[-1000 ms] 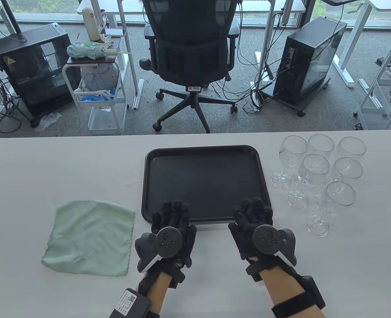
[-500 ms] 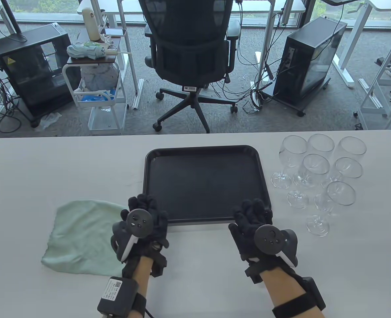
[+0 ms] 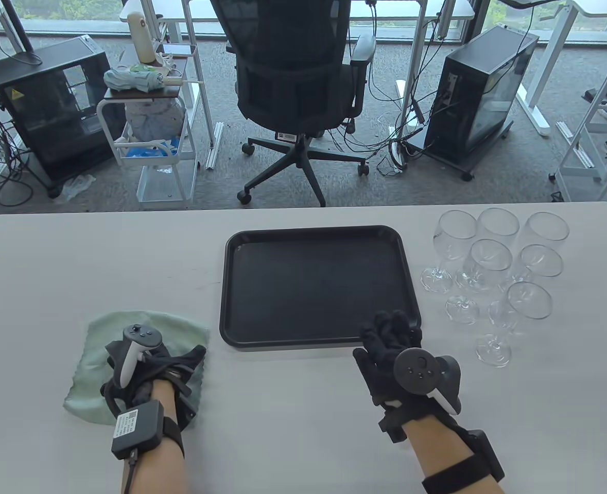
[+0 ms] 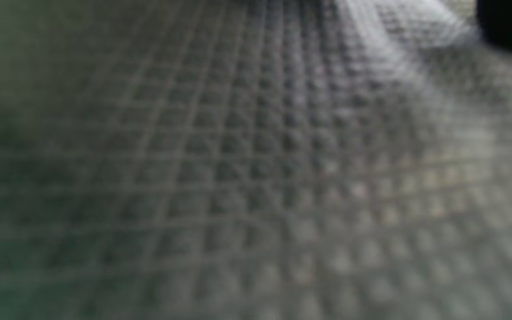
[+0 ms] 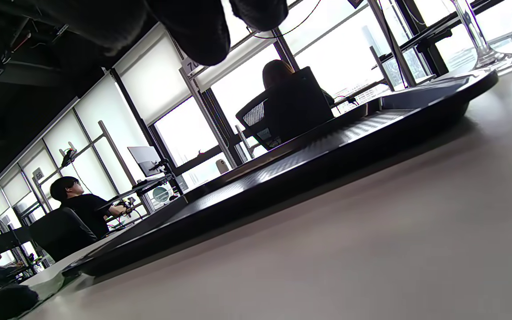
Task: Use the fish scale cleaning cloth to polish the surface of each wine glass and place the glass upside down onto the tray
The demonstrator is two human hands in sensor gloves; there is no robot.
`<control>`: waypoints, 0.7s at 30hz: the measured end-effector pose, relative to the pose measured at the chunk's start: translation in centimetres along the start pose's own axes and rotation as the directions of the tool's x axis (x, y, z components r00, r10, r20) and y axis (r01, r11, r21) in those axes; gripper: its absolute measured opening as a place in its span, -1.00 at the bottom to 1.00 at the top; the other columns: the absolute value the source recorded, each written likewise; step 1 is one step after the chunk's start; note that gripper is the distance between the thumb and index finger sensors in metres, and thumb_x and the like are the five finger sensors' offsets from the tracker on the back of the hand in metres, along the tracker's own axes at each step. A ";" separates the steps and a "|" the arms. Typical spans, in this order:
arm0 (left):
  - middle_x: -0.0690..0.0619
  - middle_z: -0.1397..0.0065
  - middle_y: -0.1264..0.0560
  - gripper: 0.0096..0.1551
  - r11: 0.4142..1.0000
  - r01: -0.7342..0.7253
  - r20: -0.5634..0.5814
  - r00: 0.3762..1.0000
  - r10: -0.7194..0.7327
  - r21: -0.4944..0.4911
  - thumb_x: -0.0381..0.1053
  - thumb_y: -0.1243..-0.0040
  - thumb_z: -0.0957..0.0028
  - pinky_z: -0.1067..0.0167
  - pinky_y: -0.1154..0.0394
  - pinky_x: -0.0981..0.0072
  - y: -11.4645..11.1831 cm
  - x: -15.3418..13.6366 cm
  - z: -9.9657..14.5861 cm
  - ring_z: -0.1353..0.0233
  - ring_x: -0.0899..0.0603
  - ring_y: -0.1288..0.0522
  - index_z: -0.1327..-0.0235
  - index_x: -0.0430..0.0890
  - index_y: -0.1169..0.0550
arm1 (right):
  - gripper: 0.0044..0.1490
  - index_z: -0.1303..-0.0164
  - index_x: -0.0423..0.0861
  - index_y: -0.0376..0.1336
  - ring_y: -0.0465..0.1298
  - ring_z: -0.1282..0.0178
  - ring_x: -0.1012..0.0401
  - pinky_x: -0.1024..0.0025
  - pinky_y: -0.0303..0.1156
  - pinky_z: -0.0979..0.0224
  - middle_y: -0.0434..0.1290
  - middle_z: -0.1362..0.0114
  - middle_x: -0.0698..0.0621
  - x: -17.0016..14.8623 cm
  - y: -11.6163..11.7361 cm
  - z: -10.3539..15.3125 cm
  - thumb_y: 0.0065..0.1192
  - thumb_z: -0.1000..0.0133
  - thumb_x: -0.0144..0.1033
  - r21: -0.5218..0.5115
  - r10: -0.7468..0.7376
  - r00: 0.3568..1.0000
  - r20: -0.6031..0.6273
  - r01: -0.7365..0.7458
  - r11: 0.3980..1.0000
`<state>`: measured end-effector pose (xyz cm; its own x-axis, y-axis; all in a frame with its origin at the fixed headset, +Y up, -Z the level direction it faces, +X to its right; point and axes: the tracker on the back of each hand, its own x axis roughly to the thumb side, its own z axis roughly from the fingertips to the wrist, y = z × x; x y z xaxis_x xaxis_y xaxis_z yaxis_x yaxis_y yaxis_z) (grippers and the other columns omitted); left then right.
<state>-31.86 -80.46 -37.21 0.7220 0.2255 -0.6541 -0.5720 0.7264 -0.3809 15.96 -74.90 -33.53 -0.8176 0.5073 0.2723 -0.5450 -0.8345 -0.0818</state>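
Observation:
The pale green cloth lies flat at the table's front left. My left hand rests on its middle, thumb stretched to the right, the other fingers hidden under the tracker. The left wrist view is filled by the blurred weave of the cloth. My right hand lies flat with straight fingers, fingertips on the near right corner of the black tray. In the right wrist view the tray fills the middle. Several wine glasses stand upright to the tray's right.
The nearest glass stands a hand's width right of my right hand; its foot shows beyond the tray. An office chair and desks stand behind the table's far edge. People sit in the background.
My left hand has moved left from the tray's near edge onto the cloth and turned on its side. The right hand has stayed put. The chair behind has turned slightly.

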 end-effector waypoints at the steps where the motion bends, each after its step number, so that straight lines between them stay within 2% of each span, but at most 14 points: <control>1: 0.00 -0.59 0.57 0.29 0.999 -0.011 -0.003 1.000 0.011 0.030 0.70 -0.07 0.09 -0.22 0.45 -0.65 0.0 0.1 0.2 -0.53 -0.34 0.64 -0.49 0.24 0.36 | -0.24 -0.55 0.08 0.16 -0.26 -0.65 -0.01 -0.10 -0.29 -0.52 0.00 -0.71 -0.09 0.0 0.1 0.0 0.05 -0.17 0.21 0.003 0.003 1.000 -0.001 -0.003 1.000; 3: 0.06 -0.64 0.46 -0.01 0.987 -0.133 0.016 0.991 0.132 0.086 0.48 -0.08 -0.09 -0.26 0.46 -0.61 0.1 0.3 0.5 -0.58 -0.29 0.58 -0.54 0.32 0.18 | -0.23 -0.55 0.08 0.16 -0.25 -0.65 -0.01 -0.11 -0.27 -0.53 0.01 -0.71 -0.09 -0.2 0.0 0.1 0.06 -0.17 0.22 0.005 -0.007 1.000 0.001 0.007 1.000; 5: 0.11 -0.68 0.36 -0.25 0.983 -0.152 0.019 0.988 0.151 0.106 0.27 -0.03 -0.23 -0.34 0.43 -0.56 0.4 0.4 1.0 -0.63 -0.26 0.50 -0.56 0.31 0.03 | -0.23 -0.55 0.08 0.16 -0.24 -0.66 -0.02 -0.13 -0.25 -0.54 0.01 -0.71 -0.08 -0.2 -0.1 0.2 0.06 -0.17 0.22 -0.003 -0.022 1.000 0.003 0.022 1.000; 7: 0.10 -0.71 0.21 -0.34 0.964 -0.208 0.066 0.978 0.200 0.164 0.23 0.01 -0.23 -0.40 0.35 -0.51 0.6 0.0 1.5 -0.67 -0.24 0.37 -0.58 0.25 -0.14 | -0.23 -0.54 0.08 0.17 -0.22 -0.66 -0.04 -0.15 -0.22 -0.54 0.03 -0.71 -0.08 -0.3 -0.3 0.3 0.06 -0.17 0.22 -0.013 -0.031 1.000 0.006 0.031 0.999; 9: 0.06 -0.73 0.13 -0.34 0.907 -0.409 0.181 0.904 0.388 0.101 0.26 0.06 -0.23 -0.39 0.36 -0.45 0.7 -0.5 2.4 -0.67 -0.25 0.34 -0.60 0.21 -0.17 | -0.23 -0.54 0.07 0.18 -0.20 -0.67 -0.05 -0.16 -0.19 -0.54 0.04 -0.71 -0.09 -0.4 -0.5 0.5 0.06 -0.17 0.22 -0.021 -0.040 0.999 -0.001 0.040 0.999; 11: 0.03 -0.73 0.13 -0.35 0.730 -0.681 0.374 0.664 0.648 -0.056 0.25 0.07 -0.25 -0.37 0.36 -0.46 0.8 -0.6 3.5 -0.67 -0.32 0.32 -0.61 0.19 -0.14 | -0.22 -0.53 0.07 0.19 -0.15 -0.67 -0.08 -0.19 -0.14 -0.55 0.08 -0.70 -0.10 -0.7 -0.8 0.5 0.07 -0.16 0.24 -0.019 -0.058 0.998 -0.012 0.058 0.998; 12: 0.01 -0.73 0.11 -0.34 0.556 -0.807 0.435 0.435 0.788 -0.200 0.25 0.07 -0.25 -0.37 0.36 -0.45 0.7 -0.4 4.3 -0.67 -0.32 0.30 -0.61 0.18 -0.15 | -0.22 -0.53 0.07 0.19 -0.10 -0.67 -0.11 -0.20 -0.10 -0.55 0.12 -0.69 -0.11 -1.0 -1.0 0.4 0.08 -0.16 0.25 -0.023 -0.065 0.998 -0.024 0.064 0.998; 13: 0.02 -0.74 0.12 -0.34 0.428 -0.850 0.437 0.274 0.857 -0.307 0.24 0.07 -0.27 -0.37 0.37 -0.46 0.5 -0.1 5.0 -0.67 -0.32 0.31 -0.62 0.17 -0.14 | -0.21 -0.52 0.06 0.20 -0.05 -0.67 -0.14 -0.23 -0.04 -0.55 0.16 -0.67 -0.13 -1.2 -1.2 0.5 0.08 -0.15 0.26 -0.029 -0.075 0.996 -0.043 0.074 0.997; 14: 0.02 -0.74 0.14 -0.34 0.258 -0.849 0.430 0.041 0.902 -0.460 0.22 0.05 -0.28 -0.37 0.43 -0.46 0.4 0.8 6.0 -0.68 -0.32 0.35 -0.63 0.16 -0.14 | -0.21 -0.52 0.05 0.20 -0.01 -0.67 -0.16 -0.25 0.00 -0.55 0.19 -0.67 -0.14 -1.5 -1.5 0.4 0.09 -0.15 0.27 -0.037 -0.095 0.993 -0.072 0.092 0.995; 15: 0.02 -0.75 0.14 -0.34 0.185 -0.804 0.415 -0.084 0.906 -0.566 0.21 0.04 -0.28 -0.37 0.45 -0.46 0.3 1.5 6.9 -0.68 -0.31 0.36 -0.63 0.16 -0.14 | -0.19 -0.51 0.03 0.22 0.08 -0.64 -0.19 -0.25 0.07 -0.53 0.25 -0.63 -0.15 -1.9 -1.8 0.3 0.11 -0.15 0.28 -0.048 -0.102 0.989 -0.112 0.097 0.994; 17: 0.03 -0.77 0.18 -0.34 0.179 -0.680 0.420 -0.206 0.884 -0.711 0.26 0.13 -0.33 -0.41 0.40 -0.48 0.2 3.1 8.4 -0.71 -0.32 0.34 -0.66 0.20 -0.06 | -0.17 -0.49 0.01 0.24 0.17 -0.59 -0.22 -0.23 0.15 -0.51 0.31 -0.59 -0.17 -2.4 -2.5 0.1 0.13 -0.13 0.32 -0.045 -0.083 0.980 -0.183 0.076 0.996; 19: 0.05 -0.78 0.19 -0.33 0.174 -0.625 0.419 -0.269 0.867 -0.761 0.29 0.18 -0.33 -0.43 0.38 -0.51 -0.1 4.5 9.6 -0.72 -0.31 0.34 -0.67 0.23 -0.03 | -0.12 -0.47 0.01 0.25 0.21 -0.57 -0.22 -0.22 0.19 -0.50 0.33 -0.58 -0.17 -2.9 -3.5 0.1 0.17 -0.10 0.38 -0.038 -0.072 0.965 -0.251 0.065 0.997; 21: 0.06 -0.79 0.16 -0.33 0.172 -0.584 0.412 -0.306 0.859 -0.793 0.32 0.20 -0.33 -0.44 0.33 -0.52 -0.5 5.7 10.3 -0.74 -0.32 0.28 -0.67 0.24 -0.03 | -0.08 -0.47 0.00 0.25 0.25 -0.55 -0.23 -0.21 0.22 -0.49 0.35 -0.57 -0.18 -3.5 -4.5 0.3 0.19 -0.07 0.42 -0.020 -0.049 0.949 -0.312 0.045 0.999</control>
<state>-23.46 -72.90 -34.03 -0.5518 0.8218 0.1420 -0.8289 -0.5215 -0.2023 21.37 -72.97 -33.82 -0.8069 0.5895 -0.0362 -0.5850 -0.8062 -0.0885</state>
